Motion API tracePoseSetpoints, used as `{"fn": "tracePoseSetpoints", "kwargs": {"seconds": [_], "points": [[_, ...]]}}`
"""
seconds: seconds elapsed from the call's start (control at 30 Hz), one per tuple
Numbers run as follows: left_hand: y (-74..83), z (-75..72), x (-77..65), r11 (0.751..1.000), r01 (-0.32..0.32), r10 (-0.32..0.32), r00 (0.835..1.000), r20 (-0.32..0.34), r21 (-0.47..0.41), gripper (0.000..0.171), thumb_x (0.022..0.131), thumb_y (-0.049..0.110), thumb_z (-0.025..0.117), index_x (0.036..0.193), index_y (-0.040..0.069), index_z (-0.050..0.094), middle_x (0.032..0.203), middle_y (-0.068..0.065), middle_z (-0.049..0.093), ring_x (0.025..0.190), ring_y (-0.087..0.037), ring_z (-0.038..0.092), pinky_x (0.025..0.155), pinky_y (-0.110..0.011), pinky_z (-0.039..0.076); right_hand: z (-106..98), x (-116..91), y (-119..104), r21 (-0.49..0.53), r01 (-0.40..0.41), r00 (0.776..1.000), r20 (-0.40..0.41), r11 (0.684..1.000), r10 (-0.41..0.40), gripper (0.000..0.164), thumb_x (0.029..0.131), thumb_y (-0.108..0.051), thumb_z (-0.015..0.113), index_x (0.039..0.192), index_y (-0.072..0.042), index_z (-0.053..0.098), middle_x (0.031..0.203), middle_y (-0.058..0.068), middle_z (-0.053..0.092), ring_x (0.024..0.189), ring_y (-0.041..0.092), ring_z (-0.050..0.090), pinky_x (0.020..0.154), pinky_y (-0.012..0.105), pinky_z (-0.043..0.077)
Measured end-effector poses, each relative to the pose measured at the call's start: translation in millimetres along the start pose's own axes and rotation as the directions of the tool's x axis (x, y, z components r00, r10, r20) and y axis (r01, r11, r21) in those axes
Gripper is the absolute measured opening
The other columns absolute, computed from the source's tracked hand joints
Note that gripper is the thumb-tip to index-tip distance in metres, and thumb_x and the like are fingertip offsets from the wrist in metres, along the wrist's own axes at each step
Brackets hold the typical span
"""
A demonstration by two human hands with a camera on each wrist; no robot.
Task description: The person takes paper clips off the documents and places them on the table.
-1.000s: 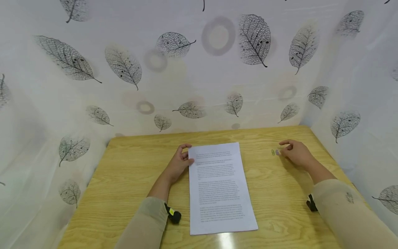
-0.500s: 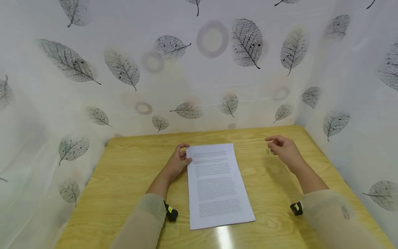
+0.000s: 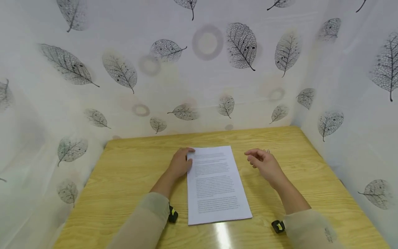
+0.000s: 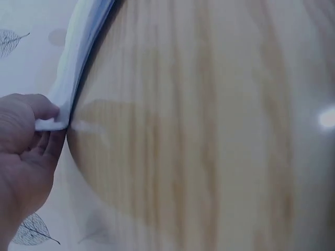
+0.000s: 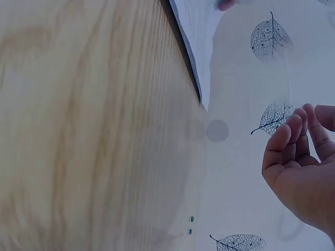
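My left hand grips the upper left corner of a stack of printed paper on the table. In the left wrist view the thumb lies over the corner of the paper, with the fingers underneath. To the right of the stack is my right hand, fingers bent and thumb near the index fingertip; I cannot tell whether something small is pinched there. Two small paper clips lie just behind that hand. The right wrist view shows a green clip and a blue clip.
The wooden table is enclosed at the back and sides by a pale curtain printed with leaves. Each wrist wears a small black camera, the left one close beside the stack.
My right hand has moved left from the paper clips toward the stack, uncovering two of them. The left hand's fingers have come further over the paper's corner. The head view has shifted slightly.
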State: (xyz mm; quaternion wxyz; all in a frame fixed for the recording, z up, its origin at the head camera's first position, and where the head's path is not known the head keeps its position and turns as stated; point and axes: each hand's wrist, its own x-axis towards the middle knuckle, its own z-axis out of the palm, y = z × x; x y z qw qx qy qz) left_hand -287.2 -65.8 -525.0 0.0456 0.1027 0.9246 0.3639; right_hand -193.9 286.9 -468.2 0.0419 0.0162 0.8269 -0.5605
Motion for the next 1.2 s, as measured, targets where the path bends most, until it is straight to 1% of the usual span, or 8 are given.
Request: {"fn": "tracePoseSetpoints", "kwargs": {"seconds": [0.13,0.33,0.43,0.57,0.73,0.9,1.1,1.2], "points": [[8.5,2.8,-1.8,0.99,0.004,-0.002,1.0,-0.013,0.144,0.036,0.102,0.008,0.066,0.138,0.009,0.071,0.146,-0.021,0.061,0.139,-0.04,0.06,0.12,-0.053,0.048,16,1,1,0.007,0.003,1.0,0.018,1.0,-0.003,0.036,0.112,-0.026,0.062,0.139,-0.002,0.066,0.127,0.02,0.066,0.112,0.036,0.063,0.094,0.036,0.059],[11.8,7.6,-1.6,0.945,0.015,0.012,0.997,-0.08,0.327,0.035,0.097,0.008,0.067,0.13,0.01,0.077,0.156,-0.021,0.053,0.137,-0.044,0.053,0.112,-0.052,0.052,34,-1,-3,0.001,-0.014,0.999,0.051,1.0,0.014,0.034,0.112,-0.026,0.061,0.138,-0.004,0.067,0.13,0.02,0.067,0.112,0.033,0.065,0.094,0.038,0.058],[14.6,8.3,-1.3,0.896,0.008,0.038,0.995,-0.094,0.443,0.034,0.099,0.01,0.064,0.129,0.013,0.079,0.159,-0.017,0.047,0.135,-0.043,0.051,0.106,-0.05,0.053,39,-2,-6,0.001,-0.016,0.998,0.062,1.0,0.016,0.034,0.112,-0.025,0.06,0.138,-0.004,0.067,0.13,0.02,0.068,0.11,0.031,0.066,0.094,0.038,0.058],[22.6,8.4,-1.3,0.816,-0.024,0.058,0.998,-0.039,0.577,0.033,0.104,0.012,0.055,0.129,0.009,0.077,0.146,-0.015,0.057,0.124,-0.038,0.057,0.098,-0.047,0.055,44,-1,-8,0.001,-0.007,0.998,0.068,1.0,0.007,0.033,0.112,-0.023,0.06,0.137,-0.003,0.067,0.133,0.021,0.069,0.113,0.032,0.068,0.097,0.04,0.058],[30.1,10.0,-3.1,0.783,-0.036,0.003,0.999,0.054,0.621,0.042,0.106,0.014,0.05,0.142,0.001,0.065,0.141,-0.019,0.061,0.126,-0.037,0.058,0.106,-0.05,0.052,45,5,-7,-0.133,0.03,0.992,0.129,0.991,-0.012,0.032,0.112,-0.027,0.06,0.136,-0.008,0.069,0.13,0.015,0.072,0.11,0.026,0.067,0.092,0.037,0.056],[32.8,9.3,-4.2,0.785,-0.056,-0.018,0.993,0.113,0.617,0.047,0.108,0.015,0.049,0.154,0.006,0.056,0.149,-0.018,0.059,0.137,-0.038,0.055,0.117,-0.053,0.047,41,9,-14,-0.377,0.154,0.969,0.238,0.913,-0.066,0.032,0.111,-0.025,0.061,0.137,-0.008,0.07,0.12,0.009,0.074,0.103,0.022,0.064,0.082,0.036,0.054],[44.3,1.7,-5.0,0.739,-0.137,-0.018,0.975,0.222,0.66,0.054,0.111,0.017,0.047,0.165,0.014,0.044,0.169,-0.014,0.046,0.154,-0.038,0.047,0.129,-0.057,0.034,35,11,-33,-0.602,0.245,0.923,0.385,0.76,0.007,0.046,0.108,-0.024,0.065,0.15,-0.005,0.061,0.139,0.021,0.069,0.126,0.037,0.067,0.105,0.056,0.056],[52.2,-3.1,-6.0,0.735,-0.155,-0.018,0.969,0.248,0.66,0.056,0.11,0.018,0.05,0.166,0.016,0.042,0.175,-0.012,0.038,0.157,-0.039,0.043,0.131,-0.058,0.031,34,13,-43,-0.668,0.265,0.915,0.402,0.695,0.037,0.05,0.108,-0.026,0.066,0.152,-0.004,0.058,0.144,0.027,0.065,0.133,0.043,0.065,0.112,0.06,0.052]]}}
